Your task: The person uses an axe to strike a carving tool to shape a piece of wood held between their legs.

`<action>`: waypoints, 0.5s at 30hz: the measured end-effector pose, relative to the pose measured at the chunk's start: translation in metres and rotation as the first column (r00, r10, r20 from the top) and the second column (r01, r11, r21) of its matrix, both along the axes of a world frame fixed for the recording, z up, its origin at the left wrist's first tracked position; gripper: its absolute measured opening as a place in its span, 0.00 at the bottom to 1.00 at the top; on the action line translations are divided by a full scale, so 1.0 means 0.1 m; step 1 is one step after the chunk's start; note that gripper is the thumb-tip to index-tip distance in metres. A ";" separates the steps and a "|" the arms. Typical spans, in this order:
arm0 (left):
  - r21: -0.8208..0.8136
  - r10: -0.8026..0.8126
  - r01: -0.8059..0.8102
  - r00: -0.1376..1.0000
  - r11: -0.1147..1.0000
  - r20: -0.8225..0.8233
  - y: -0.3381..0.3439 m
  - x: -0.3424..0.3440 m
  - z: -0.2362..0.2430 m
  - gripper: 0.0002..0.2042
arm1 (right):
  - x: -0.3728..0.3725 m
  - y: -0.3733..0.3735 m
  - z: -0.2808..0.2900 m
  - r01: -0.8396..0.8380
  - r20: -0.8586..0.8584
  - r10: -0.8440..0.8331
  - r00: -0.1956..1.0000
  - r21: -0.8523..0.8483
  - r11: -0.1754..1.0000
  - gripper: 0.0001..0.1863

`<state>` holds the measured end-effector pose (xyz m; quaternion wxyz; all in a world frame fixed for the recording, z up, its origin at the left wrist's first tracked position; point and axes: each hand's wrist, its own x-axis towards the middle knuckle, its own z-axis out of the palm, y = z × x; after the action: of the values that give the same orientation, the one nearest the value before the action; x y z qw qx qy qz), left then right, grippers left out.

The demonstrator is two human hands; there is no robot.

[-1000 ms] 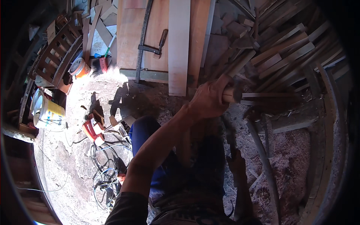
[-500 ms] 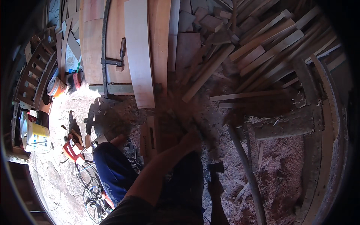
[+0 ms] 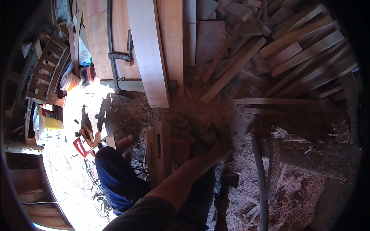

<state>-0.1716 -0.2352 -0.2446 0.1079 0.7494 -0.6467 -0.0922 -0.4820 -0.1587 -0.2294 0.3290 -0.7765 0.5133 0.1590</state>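
My left arm reaches across toward the right, and my left hand (image 3: pixel 222 148) is closed in deep shade above the shavings. What it grips is too dark to make out; a narrow brownish piece shows just below it. Lower down, my right hand (image 3: pixel 221 201) is wrapped round the handle of a hatchet (image 3: pixel 230 180), whose dark flat head sits close under the left hand. A pale wooden block (image 3: pixel 162 148) with a long slot stands beside my left forearm, by my knee (image 3: pixel 110 165).
Long boards (image 3: pixel 148 54) lie ahead with a bar clamp (image 3: pixel 122 56). Timber offcuts (image 3: pixel 304 54) are heaped at the far right. A curved pole (image 3: pixel 259 173) stands right of the hatchet. At left are a red-handled saw (image 3: pixel 80 147), cables (image 3: pixel 98 196) and a white-and-yellow bucket (image 3: pixel 49 125).
The view has swung a little. My left hand has shifted right and slightly lower in the picture, with the arm stretched further. The hatchet stays in my right hand, its head a bit lower and turned.
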 end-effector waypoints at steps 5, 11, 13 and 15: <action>-0.015 0.091 -0.107 0.905 0.994 -0.416 0.10 0.30 0.23 0.23 | 0.09 -0.03 0.03 -0.055 0.099 0.058 0.993 -0.028 0.998 0.45; -0.414 0.125 -0.722 0.564 0.554 -0.817 0.92 1.07 2.13 0.26 | 0.04 -0.20 0.10 -0.068 0.313 0.067 0.947 -0.008 0.998 0.41; -0.451 -0.052 -0.789 0.475 0.417 -0.879 1.44 1.35 2.56 0.27 | 0.08 -0.27 0.18 -0.057 0.187 0.081 0.979 -0.129 0.990 0.25; -0.488 -0.132 -0.780 0.477 0.391 -0.869 1.88 1.52 2.76 0.26 | 0.12 -0.44 0.34 0.045 0.214 -0.082 0.973 0.172 0.984 0.25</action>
<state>-0.0198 -0.0472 0.0313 0.7667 0.5775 -0.2747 -0.0573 -0.4700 -0.2025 -0.1959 0.4523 -0.7425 0.4832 0.1036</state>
